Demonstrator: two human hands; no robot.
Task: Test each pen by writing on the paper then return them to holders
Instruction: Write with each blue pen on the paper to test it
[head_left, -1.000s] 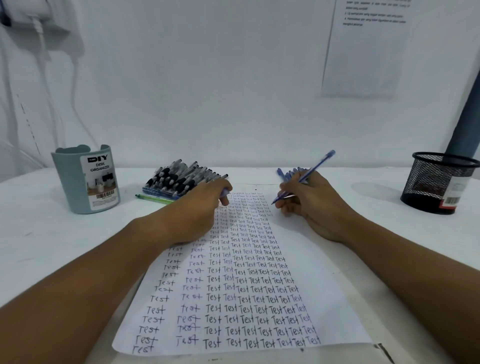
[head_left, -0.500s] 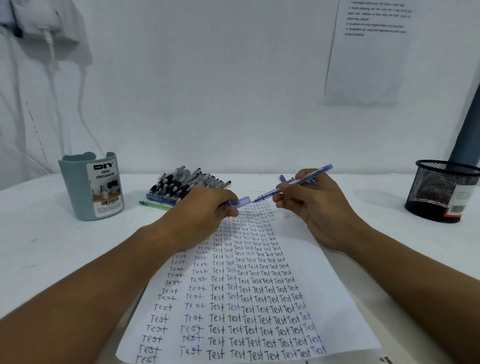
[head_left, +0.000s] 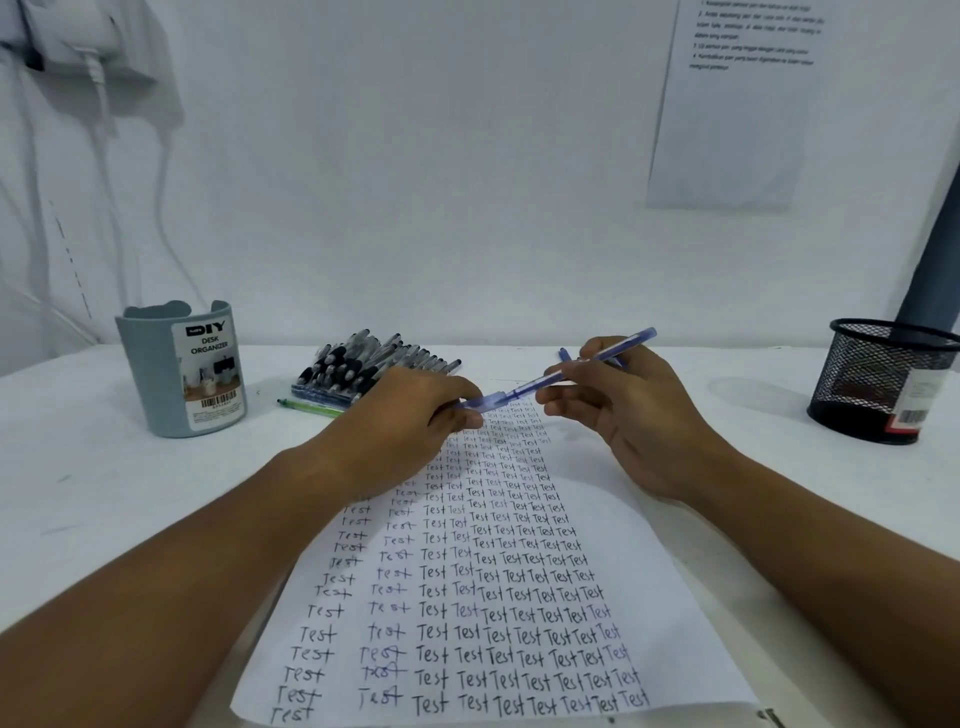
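Holding the cap (head_left: 485, 401) in the left hand (head_left: 410, 421), the right hand (head_left: 618, 410) grips the pen (head_left: 597, 358), tip aimed into it, likely for recapping above the paper (head_left: 675, 597).

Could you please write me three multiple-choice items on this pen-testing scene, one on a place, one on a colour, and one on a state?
1. Where does the black mesh holder stand?
A. far right of the table
B. on the paper
C. beside the grey organizer

2. What colour is the pen in the right hand?
A. red
B. translucent blue
C. green

3. What is the left hand doing?
A. lying flat
B. pinching the pen cap
C. holding the organizer

Answers: 1 A, it stands alone at the right edge. 2 B, the barrel shows blue. 3 B, its fingers pinch the cap at the pen's tip.
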